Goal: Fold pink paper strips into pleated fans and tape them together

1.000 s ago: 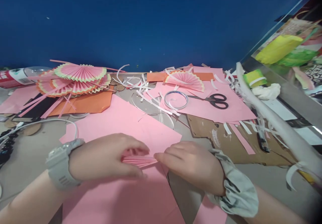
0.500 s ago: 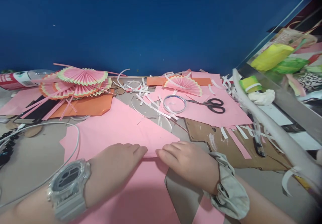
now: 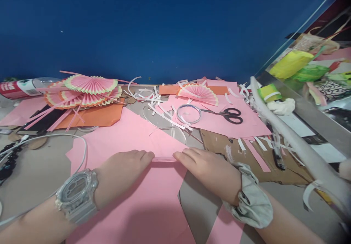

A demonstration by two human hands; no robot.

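Note:
Between my two hands runs a narrow, layered fold of pink paper, stretched level across the middle of the view. My left hand, with a clear watch on its wrist, pinches the fold's left end. At the right end my right hand grips it with thumb and fingers pressed together; a pale green scrunchie circles that wrist. The fingertips' undersides are hidden. More pink sheet lies flat beyond the fold, and another pink sheet spreads on the near side, below my hands.
Black-handled scissors and a tape roll lie on pink paper. Pleated paper fans are stacked at back left near a bottle. A box cutter rests on cardboard. White paper strips lie scattered; a cable loops left.
My hands have moved slightly apart and up along the fold. More of its layered edge now shows between my fingers. The view has shifted a little.

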